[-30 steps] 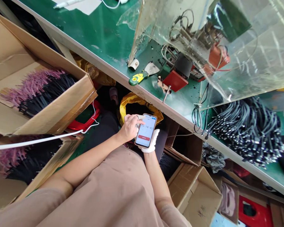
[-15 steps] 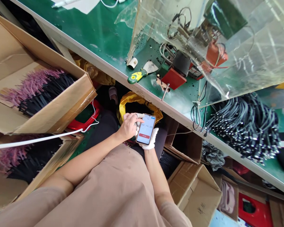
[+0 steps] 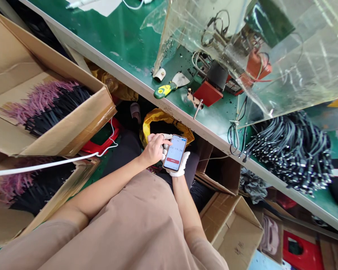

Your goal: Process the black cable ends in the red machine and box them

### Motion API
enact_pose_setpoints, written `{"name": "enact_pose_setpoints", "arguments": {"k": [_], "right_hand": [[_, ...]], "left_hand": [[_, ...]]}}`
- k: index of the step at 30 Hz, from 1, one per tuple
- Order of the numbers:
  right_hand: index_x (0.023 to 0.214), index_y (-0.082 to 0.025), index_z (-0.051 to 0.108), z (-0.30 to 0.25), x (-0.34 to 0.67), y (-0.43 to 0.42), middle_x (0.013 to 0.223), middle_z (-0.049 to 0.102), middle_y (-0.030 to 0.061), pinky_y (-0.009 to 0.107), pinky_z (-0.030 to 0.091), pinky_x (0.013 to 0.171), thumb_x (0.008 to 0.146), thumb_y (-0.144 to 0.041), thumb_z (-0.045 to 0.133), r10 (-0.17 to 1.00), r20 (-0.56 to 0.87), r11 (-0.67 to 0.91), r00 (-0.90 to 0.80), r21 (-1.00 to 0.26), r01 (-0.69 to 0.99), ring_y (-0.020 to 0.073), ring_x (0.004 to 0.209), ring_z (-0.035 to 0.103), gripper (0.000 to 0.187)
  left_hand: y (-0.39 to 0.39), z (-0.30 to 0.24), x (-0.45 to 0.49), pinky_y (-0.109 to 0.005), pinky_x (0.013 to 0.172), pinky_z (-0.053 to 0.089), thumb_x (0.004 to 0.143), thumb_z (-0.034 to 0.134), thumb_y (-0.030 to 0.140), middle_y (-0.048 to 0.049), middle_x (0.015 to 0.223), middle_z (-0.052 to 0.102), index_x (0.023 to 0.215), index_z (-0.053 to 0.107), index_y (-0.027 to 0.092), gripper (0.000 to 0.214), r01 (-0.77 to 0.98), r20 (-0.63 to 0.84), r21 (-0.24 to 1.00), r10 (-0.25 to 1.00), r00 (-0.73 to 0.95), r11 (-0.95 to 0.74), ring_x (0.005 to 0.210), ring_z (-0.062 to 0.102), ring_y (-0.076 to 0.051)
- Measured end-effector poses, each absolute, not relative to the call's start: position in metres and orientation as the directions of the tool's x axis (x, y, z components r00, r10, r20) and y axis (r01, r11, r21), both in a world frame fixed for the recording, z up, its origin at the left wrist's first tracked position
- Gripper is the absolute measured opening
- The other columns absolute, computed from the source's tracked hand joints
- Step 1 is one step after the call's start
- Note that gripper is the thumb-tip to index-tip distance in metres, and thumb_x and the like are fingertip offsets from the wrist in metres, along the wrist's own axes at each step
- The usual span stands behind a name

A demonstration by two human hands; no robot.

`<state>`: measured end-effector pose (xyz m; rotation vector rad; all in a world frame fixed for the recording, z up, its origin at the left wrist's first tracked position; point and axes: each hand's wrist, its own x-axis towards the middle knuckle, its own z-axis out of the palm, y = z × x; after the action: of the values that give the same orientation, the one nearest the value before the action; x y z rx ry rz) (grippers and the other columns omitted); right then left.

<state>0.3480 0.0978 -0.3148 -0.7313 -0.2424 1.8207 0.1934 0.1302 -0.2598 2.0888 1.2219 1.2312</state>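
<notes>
surface: a green-topped workbench surface [image 3: 121,37] is seen running diagonally across the upper view, with a grey front edge [image 3: 146,90] facing the person.
on the surface: a clear plastic shield [image 3: 281,63] is hung over a machine with a red block [image 3: 207,93]; a bundle of black cables [image 3: 291,153] is heaped near the right corner, and a scraper with a yellow-green handle [image 3: 163,91] is laid near the front edge.
below the edge: cardboard boxes [image 3: 59,127] of pink and black cables [image 3: 56,101] are stood at the left, and a yellow bag [image 3: 160,122] is seen beyond the hands.
phone: a smartphone [image 3: 174,152] is held below the front edge, over the lap, its long axis tilted toward the surface; a timer-like display is shown.
right hand: the gloved right hand [image 3: 178,168] is closed behind the smartphone, holding it, and is the nearer support.
left hand: the bare left hand [image 3: 154,150] is curved, narrowly open, at the upper left edge of the smartphone; firm contact cannot be told.
</notes>
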Motion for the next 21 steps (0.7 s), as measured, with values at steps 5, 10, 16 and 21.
{"name": "enact_pose_setpoints", "arguments": {"k": [5, 10, 16, 21], "right_hand": [[0.124, -0.020, 0.068, -0.3142, 0.3473, 0.0974, 0.115, 0.072, 0.0096, 0.041, 0.059, 0.086, 0.077, -0.083, 0.060, 0.922, -0.320, -0.354, -0.220, -0.462, -0.813, 0.0206, 0.087, 0.067, 0.079], [0.124, -0.019, 0.068, -0.3134, 0.3461, 0.0983, 0.112, 0.072, 0.0093, 0.040, 0.059, 0.082, 0.075, -0.086, 0.058, 0.918, -0.336, -0.361, -0.213, -0.480, -0.800, 0.0203, 0.084, 0.067, 0.083], [0.128, -0.020, 0.066, -0.3147, 0.3463, 0.0993, 0.113, 0.071, 0.0109, 0.040, 0.058, 0.081, 0.074, -0.090, 0.050, 0.903, -0.379, -0.391, -0.204, -0.521, -0.759, 0.0214, 0.087, 0.067, 0.089], [0.124, -0.017, 0.068, -0.3096, 0.3454, 0.0992, 0.107, 0.073, 0.0105, 0.034, 0.059, 0.075, 0.073, -0.088, 0.056, 0.904, -0.370, -0.386, -0.212, -0.499, -0.776, 0.0194, 0.084, 0.069, 0.088]], "left_hand": [[0.1310, -0.2592, 0.1942, -0.048, 0.093, 0.044, 0.071, 0.036, -0.003, -0.0102, 0.102, 0.081, 0.108, 0.054, 0.017, 0.045, 0.472, 0.496, 0.699, 0.840, 0.219, -0.536, 0.111, 0.068, -0.028], [0.1314, -0.2598, 0.1937, -0.047, 0.093, 0.044, 0.070, 0.037, -0.003, -0.0090, 0.102, 0.081, 0.107, 0.054, 0.018, 0.046, 0.485, 0.468, 0.710, 0.856, 0.219, -0.511, 0.111, 0.069, -0.028], [0.1321, -0.2610, 0.1933, -0.048, 0.095, 0.044, 0.069, 0.038, -0.003, -0.0087, 0.104, 0.080, 0.106, 0.055, 0.019, 0.046, 0.480, 0.433, 0.730, 0.873, 0.225, -0.486, 0.112, 0.069, -0.028], [0.1321, -0.2611, 0.1931, -0.047, 0.092, 0.044, 0.069, 0.038, -0.003, -0.0093, 0.101, 0.081, 0.105, 0.053, 0.018, 0.045, 0.477, 0.477, 0.710, 0.852, 0.215, -0.518, 0.109, 0.068, -0.029]]}}
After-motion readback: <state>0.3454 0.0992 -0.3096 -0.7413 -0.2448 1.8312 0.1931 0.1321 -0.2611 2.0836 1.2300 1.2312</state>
